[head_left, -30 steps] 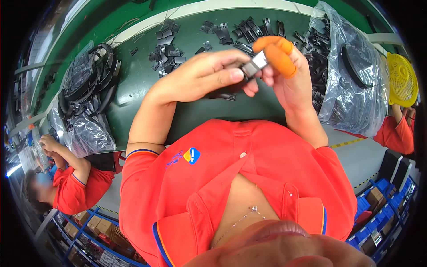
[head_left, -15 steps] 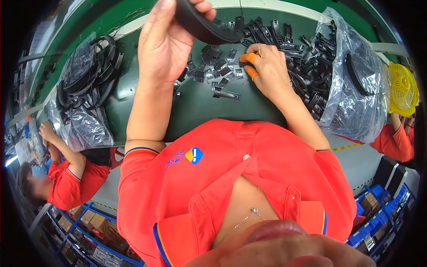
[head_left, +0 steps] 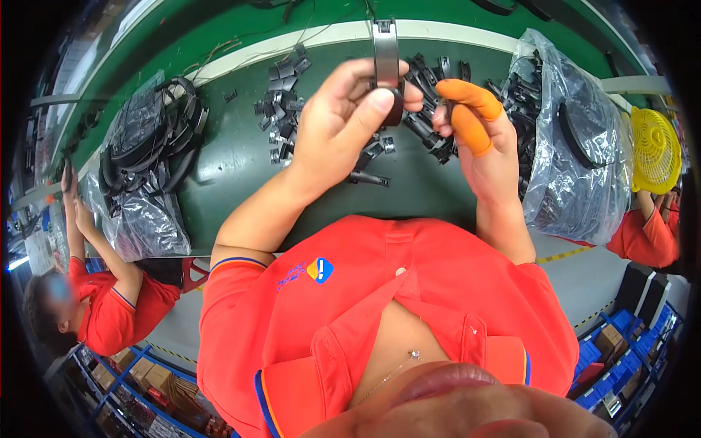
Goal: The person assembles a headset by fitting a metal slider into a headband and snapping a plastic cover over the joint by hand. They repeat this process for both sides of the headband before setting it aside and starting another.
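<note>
My left hand (head_left: 343, 120) is closed around a black headband (head_left: 386, 55), held upright over the table with a smooth grey metallic strip at its end facing me. The thumb presses on its lower part. Just right of it, my right hand (head_left: 482, 128) is raised, with orange finger covers (head_left: 471, 131) on two fingers. Its fingertips are drawn together; a small dark thing may be between them, but I cannot make it out. Below and around both hands lie small dark metal clips (head_left: 281, 95) and loose black strip-shaped parts (head_left: 369, 178) on the green tabletop (head_left: 226, 157).
At the right stands a clear plastic bag (head_left: 577, 182) of black curved parts. More black headbands (head_left: 164, 131) lie on plastic at the left. A yellow fan (head_left: 656, 150) is at the far right. A co-worker in red (head_left: 124, 306) sits at the left, another person at the right.
My left hand has come down and right with the headband, which has turned its metallic end toward me. My right hand has lifted off the parts pile and moved right.
</note>
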The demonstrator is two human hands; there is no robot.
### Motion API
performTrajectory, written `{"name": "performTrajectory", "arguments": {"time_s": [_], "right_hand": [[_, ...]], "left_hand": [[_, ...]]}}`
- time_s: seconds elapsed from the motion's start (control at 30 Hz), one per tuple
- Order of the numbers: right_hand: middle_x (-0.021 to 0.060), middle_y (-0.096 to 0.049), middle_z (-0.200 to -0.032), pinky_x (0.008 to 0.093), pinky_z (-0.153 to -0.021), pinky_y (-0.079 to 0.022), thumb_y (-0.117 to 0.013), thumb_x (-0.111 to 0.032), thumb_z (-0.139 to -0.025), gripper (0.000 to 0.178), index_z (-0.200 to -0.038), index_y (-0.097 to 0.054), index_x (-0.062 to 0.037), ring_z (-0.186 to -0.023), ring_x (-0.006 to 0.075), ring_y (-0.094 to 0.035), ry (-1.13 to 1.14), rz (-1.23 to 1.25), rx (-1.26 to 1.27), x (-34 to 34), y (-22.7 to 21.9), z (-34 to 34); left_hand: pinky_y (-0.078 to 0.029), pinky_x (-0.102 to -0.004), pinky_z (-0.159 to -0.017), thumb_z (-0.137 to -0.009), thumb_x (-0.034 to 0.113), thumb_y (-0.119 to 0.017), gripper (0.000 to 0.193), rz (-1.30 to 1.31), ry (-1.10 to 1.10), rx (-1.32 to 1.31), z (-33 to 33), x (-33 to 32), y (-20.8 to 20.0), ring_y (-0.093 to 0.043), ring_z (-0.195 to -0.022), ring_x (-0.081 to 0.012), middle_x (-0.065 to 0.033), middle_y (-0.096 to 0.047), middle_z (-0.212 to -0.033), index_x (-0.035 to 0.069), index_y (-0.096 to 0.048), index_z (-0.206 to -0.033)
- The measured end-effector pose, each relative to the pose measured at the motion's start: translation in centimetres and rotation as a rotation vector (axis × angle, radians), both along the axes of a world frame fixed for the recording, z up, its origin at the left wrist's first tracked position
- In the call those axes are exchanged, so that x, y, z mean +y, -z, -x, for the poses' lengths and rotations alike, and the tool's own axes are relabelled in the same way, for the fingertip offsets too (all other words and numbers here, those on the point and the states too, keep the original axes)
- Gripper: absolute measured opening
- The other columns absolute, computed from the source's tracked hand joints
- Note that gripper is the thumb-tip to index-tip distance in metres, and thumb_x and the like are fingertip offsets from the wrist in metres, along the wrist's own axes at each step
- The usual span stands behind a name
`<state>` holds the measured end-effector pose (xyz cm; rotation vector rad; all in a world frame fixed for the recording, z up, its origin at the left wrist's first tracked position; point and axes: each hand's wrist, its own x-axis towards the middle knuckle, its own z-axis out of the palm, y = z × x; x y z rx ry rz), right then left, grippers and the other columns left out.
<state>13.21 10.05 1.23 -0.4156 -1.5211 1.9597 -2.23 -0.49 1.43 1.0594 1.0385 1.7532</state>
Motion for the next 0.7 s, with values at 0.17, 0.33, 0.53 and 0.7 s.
{"name": "performTrajectory", "arguments": {"time_s": [0.17,0.33,0.53,0.7], "right_hand": [[0.0182,-0.062,-0.092,0.0286,-0.074,-0.048,-0.057,-0.006,-0.084,0.021,-0.103,-0.052,0.0013,-0.074,0.0167,-0.06,0.065,0.053,0.119,-0.4,-1.2,0.5],[0.0156,-0.061,-0.099,0.0269,-0.076,-0.047,-0.057,-0.006,-0.084,0.021,-0.103,-0.053,0.0005,-0.082,0.0163,-0.059,0.126,0.114,0.172,-0.7,-0.8,1.4],[0.005,-0.05,-0.111,0.0242,-0.08,-0.042,-0.06,-0.003,-0.081,0.012,-0.094,-0.061,-0.0018,-0.096,0.0127,-0.051,0.171,0.002,0.119,-1.4,0.1,1.5],[0.0047,-0.053,-0.103,0.025,-0.08,-0.042,-0.07,0.0,-0.07,0.019,-0.088,-0.064,-0.0043,-0.093,0.0147,-0.051,0.296,-0.424,0.012,-1.2,0.2,1.6]], "left_hand": [[-0.046,-0.0294,-0.085,-0.09,0.009,-0.05,0.032,-0.011,-0.013,0.066,-0.7,0.1,0.1,-0.058,-0.097,-0.0192,-0.0144,-0.057,-0.104,-0.004,-0.042,-0.117],[-0.047,-0.0293,-0.085,-0.087,0.006,-0.054,0.034,0.014,-0.051,0.133,-0.9,0.1,0.6,-0.058,-0.097,-0.0194,-0.0154,-0.057,-0.107,-0.005,-0.043,-0.117],[-0.047,-0.0279,-0.085,-0.082,0.005,-0.06,0.038,0.027,-0.083,0.161,-1.1,0.0,0.6,-0.058,-0.098,-0.0179,-0.0138,-0.057,-0.109,-0.006,-0.046,-0.116],[-0.048,-0.0275,-0.085,-0.082,0.004,-0.061,0.038,0.039,-0.076,0.188,-1.1,-0.1,0.6,-0.058,-0.097,-0.017,-0.013,-0.057,-0.109,-0.006,-0.047,-0.115]]}}
